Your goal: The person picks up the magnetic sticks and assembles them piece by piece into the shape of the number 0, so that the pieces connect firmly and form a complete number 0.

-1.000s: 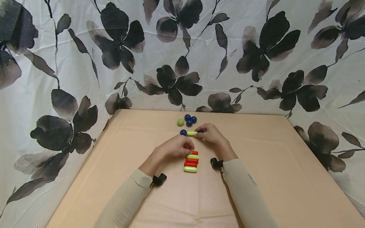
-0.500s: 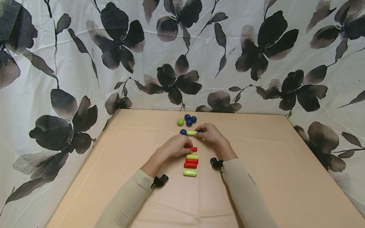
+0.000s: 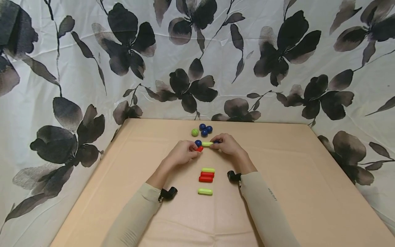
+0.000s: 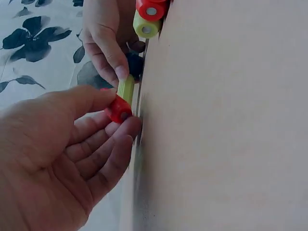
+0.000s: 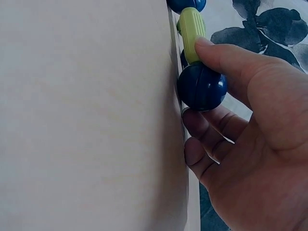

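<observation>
My left hand pinches a red magnetic rod between thumb and fingers; a metal disc shows in its end. In the head view the rod is right beside a blue ball. That ball sits at the left end of a lime-green magnetic rod. At the rod's other end is a second blue ball, partly hidden by fingers in the head view. My right hand holds this rod near that ball, thumb pressed on the rod in the right wrist view.
Behind the hands, a green ball and several blue balls lie near the table's back edge. Nearer me are a lime rod, two red rods side by side, and another lime rod set apart.
My left hand has taken the red rod from the far end of the row and carried it forward to the left blue ball. The nearest lime rod has shifted toward me. My right hand stays in place.
</observation>
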{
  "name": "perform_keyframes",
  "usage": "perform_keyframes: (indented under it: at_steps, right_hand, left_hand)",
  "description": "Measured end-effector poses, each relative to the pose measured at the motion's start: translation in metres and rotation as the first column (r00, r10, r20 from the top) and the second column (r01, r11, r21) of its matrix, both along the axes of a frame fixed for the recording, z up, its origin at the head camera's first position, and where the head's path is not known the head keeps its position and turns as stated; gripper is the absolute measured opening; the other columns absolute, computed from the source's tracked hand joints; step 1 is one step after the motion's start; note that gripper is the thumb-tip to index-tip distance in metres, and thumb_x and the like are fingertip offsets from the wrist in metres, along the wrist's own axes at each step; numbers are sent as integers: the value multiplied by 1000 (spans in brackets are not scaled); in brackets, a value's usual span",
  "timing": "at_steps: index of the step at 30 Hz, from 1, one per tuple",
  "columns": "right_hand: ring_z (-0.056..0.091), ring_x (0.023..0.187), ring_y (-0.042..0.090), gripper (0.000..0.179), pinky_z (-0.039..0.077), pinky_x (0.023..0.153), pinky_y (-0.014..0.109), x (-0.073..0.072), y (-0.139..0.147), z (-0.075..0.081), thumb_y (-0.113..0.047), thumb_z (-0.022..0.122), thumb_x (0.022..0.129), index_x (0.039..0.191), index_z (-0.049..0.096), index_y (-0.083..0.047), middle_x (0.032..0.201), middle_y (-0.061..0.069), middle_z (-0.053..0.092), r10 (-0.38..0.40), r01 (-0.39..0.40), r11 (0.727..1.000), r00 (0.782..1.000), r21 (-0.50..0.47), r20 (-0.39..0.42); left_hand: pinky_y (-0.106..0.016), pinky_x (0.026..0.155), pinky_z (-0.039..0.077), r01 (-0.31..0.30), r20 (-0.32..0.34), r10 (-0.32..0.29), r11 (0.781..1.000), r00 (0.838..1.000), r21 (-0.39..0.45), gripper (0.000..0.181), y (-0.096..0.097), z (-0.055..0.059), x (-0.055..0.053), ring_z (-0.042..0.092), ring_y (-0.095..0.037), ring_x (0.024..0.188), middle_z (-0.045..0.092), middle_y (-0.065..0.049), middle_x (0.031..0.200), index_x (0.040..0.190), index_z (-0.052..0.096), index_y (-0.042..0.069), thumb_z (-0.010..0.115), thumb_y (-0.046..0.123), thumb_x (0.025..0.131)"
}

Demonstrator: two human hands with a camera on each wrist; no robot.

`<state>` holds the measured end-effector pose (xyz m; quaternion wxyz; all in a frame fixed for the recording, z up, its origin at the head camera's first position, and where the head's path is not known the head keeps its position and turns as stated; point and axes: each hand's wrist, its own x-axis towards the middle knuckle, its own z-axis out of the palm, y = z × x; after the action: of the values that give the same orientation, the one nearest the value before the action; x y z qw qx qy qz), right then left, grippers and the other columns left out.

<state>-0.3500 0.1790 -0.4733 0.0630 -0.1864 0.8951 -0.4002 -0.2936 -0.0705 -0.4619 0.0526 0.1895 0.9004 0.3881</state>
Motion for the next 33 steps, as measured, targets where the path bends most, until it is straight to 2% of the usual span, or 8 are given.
perform_keyframes:
  at_steps: [3,6,10,13,20,25,33]
  right_hand:
    - [54,90,22,21,44,75,31,-1,0,0,-23,80,93,111,80,-13,101,8,69,-1,1,1000,1000,-1,1]
    - [54,89,23,21,44,74,31,-2,-1,0,-23,80,93,111,80,-13,102,8,68,-5,5,1000,1000,-6,8]
    - [54,90,23,21,44,74,32,-2,-1,0,-23,79,94,112,80,-13,103,8,68,-9,9,1000,1000,-4,13]
    - [54,91,23,21,44,75,31,-3,-1,0,-23,78,95,113,80,-13,104,8,68,-6,6,1000,1000,3,9]
    - [54,89,23,20,43,75,32,-4,-2,2,-22,78,95,112,80,-12,102,8,68,-8,7,1000,1000,9,3]
    - [53,89,23,21,42,74,32,-5,-3,3,-23,78,95,113,80,-13,101,8,68,-11,11,1000,1000,10,9]
    - [54,93,24,20,43,77,32,-7,-3,2,-23,78,95,112,80,-13,104,8,68,-14,14,1000,1000,20,14]
  left_hand:
    - [-26,56,49,-45,-36,45,999,998,-9,13,-1,1,-1,62,-12,64,72,0,81,99,75,9,78,21,94]
    - [-27,54,50,-96,-37,96,995,995,8,18,-1,1,-2,63,-12,61,73,0,80,105,76,8,80,22,93]
    - [-27,52,50,-156,12,155,986,988,59,20,0,1,-3,64,-14,59,73,-3,77,104,76,7,80,22,92]
    - [-26,53,50,-191,64,185,976,981,104,17,1,1,-3,67,-16,61,75,-5,75,97,76,6,81,21,91]
    - [-25,54,55,-250,185,220,954,958,164,16,4,3,-2,73,-18,62,77,-8,74,83,74,6,82,18,91]
    - [-24,53,56,-276,185,248,950,951,146,18,5,4,-2,72,-17,61,77,-8,73,81,75,6,82,20,91]
    - [-23,53,54,-284,169,262,950,950,126,22,5,4,-5,73,-17,60,76,-6,71,80,75,7,85,24,88]
